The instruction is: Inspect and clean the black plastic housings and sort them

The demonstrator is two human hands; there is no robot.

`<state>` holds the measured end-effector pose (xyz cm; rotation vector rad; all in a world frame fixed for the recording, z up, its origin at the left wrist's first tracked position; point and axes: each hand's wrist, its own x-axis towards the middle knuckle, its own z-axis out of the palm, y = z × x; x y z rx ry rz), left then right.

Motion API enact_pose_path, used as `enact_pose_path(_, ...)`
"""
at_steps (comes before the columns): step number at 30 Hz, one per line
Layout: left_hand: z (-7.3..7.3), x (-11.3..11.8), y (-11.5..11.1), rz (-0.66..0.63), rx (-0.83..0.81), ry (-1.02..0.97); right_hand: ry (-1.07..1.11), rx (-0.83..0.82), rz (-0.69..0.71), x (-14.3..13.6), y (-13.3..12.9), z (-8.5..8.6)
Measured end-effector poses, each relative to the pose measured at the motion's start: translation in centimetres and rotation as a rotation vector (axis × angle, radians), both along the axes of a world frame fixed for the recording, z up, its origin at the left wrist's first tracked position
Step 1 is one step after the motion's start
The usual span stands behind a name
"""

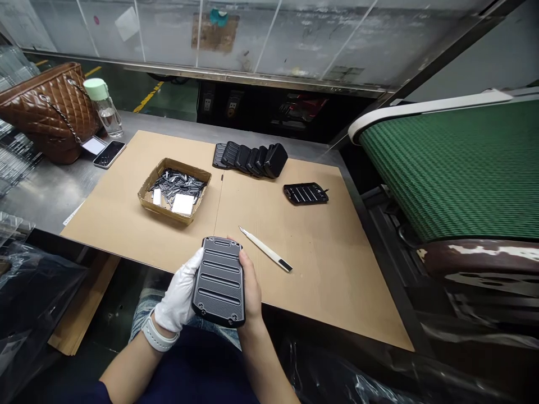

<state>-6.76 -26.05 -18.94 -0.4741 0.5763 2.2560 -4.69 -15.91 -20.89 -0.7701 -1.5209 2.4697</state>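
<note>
Between both hands, close to my lap, is a black ribbed plastic case with screw holes at its corners. My left hand, in a white glove, grips its left edge. Bare fingers of my right hand wrap round its right side; some fingers are hidden behind it. Just beyond, a white craft knife lies on the cardboard sheet. Farther off, a row of similar black cases leans together, and one black case part lies apart to the right.
A cardboard box of small dark strips stands left of centre. At the far left are a brown quilted bag, a water bottle and a phone. A green conveyor belt runs along the right.
</note>
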Motion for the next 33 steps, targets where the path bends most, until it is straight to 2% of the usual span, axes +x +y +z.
enact_pose_path(3, 0.0, 0.0, 0.1, -0.01, 0.029, -0.007, -0.027, -0.071, -0.027, 0.1, -0.1, 0.5)
enact_pose_path(8, 0.1, 0.0, 0.3, -0.028, 0.045, -0.029, -0.028, -0.059, -0.021, 0.4, 0.0, 1.0)
enact_pose_path(13, -0.9, 0.2, 0.2, -0.005, -0.044, 0.007, 0.019, -0.032, -0.001, 0.3, 0.3, 1.0)
enact_pose_path(17, -1.8, -0.5, 0.1, 0.11, -0.198, 0.115, 0.075, 0.002, -0.001, -0.4, 0.8, -0.1)
enact_pose_path(23, -2.3, -3.7, 0.1, 0.272, -0.325, 0.284, 0.039, -0.034, 0.063, -2.0, 1.4, -2.7)
enact_pose_path(28, -3.7, -4.7, 0.2, 0.252, -0.348, 0.279, 0.057, -0.097, 0.041, -2.4, 1.6, -3.5)
enact_pose_path(33, -3.1, -4.2, 0.6, 0.23, -0.353, 0.272, 0.038, -0.101, 0.032, -2.1, 1.7, -3.5)
